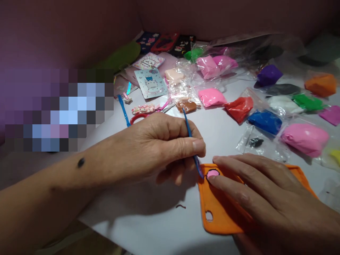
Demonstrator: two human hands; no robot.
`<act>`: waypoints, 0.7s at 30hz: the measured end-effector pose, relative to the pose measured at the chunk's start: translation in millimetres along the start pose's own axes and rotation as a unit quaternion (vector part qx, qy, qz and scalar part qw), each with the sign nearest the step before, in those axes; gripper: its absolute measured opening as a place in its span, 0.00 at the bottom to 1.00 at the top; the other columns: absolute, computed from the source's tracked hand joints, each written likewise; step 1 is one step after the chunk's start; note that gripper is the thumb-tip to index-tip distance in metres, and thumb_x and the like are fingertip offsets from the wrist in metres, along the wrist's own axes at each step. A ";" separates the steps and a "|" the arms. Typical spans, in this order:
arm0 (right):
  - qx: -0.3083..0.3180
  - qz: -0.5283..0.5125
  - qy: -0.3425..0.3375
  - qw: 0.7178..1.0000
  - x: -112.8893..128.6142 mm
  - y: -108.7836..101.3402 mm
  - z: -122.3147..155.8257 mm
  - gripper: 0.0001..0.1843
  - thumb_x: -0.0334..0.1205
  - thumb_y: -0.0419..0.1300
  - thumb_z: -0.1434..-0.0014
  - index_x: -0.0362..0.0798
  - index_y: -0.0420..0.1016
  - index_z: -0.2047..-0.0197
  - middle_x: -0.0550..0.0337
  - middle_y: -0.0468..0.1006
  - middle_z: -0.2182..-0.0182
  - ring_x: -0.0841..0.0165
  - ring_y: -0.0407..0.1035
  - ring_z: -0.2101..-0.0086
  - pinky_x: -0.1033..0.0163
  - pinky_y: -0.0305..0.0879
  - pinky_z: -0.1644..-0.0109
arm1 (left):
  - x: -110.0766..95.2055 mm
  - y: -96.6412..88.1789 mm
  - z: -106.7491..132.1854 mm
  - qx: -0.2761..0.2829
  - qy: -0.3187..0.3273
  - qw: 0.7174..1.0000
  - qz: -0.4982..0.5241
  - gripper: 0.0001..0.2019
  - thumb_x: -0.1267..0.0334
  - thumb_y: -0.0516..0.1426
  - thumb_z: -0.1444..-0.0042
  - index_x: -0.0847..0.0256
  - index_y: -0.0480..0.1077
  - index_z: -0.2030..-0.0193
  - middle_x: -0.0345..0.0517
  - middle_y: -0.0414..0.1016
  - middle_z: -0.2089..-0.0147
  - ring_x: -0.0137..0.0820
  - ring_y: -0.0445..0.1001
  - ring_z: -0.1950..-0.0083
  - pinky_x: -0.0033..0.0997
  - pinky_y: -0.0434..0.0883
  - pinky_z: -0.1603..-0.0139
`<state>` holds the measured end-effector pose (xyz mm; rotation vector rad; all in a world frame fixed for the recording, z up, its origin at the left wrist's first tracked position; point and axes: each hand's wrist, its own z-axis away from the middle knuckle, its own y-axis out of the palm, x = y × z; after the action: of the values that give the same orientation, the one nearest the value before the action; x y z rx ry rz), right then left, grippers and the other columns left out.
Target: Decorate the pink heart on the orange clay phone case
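Observation:
My left hand (pixel 172 145) is closed in a pinch around a slim blue modelling tool (pixel 190 131). The tool's lower tip touches the left end of an orange, clay-covered phone case (pixel 220 212), beside a small pink disc (pixel 212 174) with a dark outline. Over the case lies my right hand (pixel 265 187), fingers stretched across its top and one fingertip at the disc. Its thumb shows partly at the near edge, so the hand holds the case between them. An opening (pixel 209 216) shows in the case's near left corner. The right hand hides much of the case.
Bagged clay lies beyond my hands, including red (pixel 239 109), blue (pixel 265 121) and pink (pixel 305 139) lumps. Red-handled scissors (pixel 139 118), another blue tool (pixel 123 109) and a character card (pixel 151 83) lie back left. A dark clay strand (pixel 181 206) rests on the white sheet (pixel 148 219).

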<state>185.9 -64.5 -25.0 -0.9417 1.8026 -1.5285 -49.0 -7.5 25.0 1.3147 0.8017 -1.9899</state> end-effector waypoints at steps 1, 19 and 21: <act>0.003 0.000 -0.001 1.000 -0.1 -0.2 -0.6 0.28 0.31 0.51 0.50 0.45 0.65 0.43 0.45 0.64 0.44 0.48 0.60 0.49 0.40 0.63 0.52 | -0.1 -0.2 0.1 0.000 -0.001 1.000 0.001 0.16 0.65 0.54 0.39 0.62 0.70 0.79 0.34 0.68 0.84 0.17 0.62 0.83 0.09 0.60 0.85; -0.024 -0.016 0.034 0.999 4.2 -6.1 -3.8 0.25 0.33 0.50 0.51 0.47 0.71 0.48 0.47 0.69 0.48 0.52 0.63 0.51 0.47 0.66 0.55 | -3.4 -4.3 9.7 -0.062 0.024 0.997 0.048 0.10 0.66 0.54 0.43 0.64 0.72 0.74 0.35 0.70 0.84 0.19 0.65 0.84 0.14 0.63 0.84; -0.021 -0.019 0.048 0.998 6.4 -10.2 -5.3 0.24 0.34 0.51 0.50 0.48 0.71 0.48 0.49 0.69 0.47 0.53 0.63 0.51 0.48 0.66 0.54 | -4.9 -3.8 12.3 -0.053 0.021 0.998 0.021 0.12 0.65 0.54 0.42 0.64 0.71 0.75 0.35 0.69 0.85 0.17 0.62 0.86 0.13 0.61 0.85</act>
<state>179.4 -67.6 -14.0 -0.9410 1.9013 -1.5886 -57.3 -13.7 34.1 1.3059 0.8799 -1.8667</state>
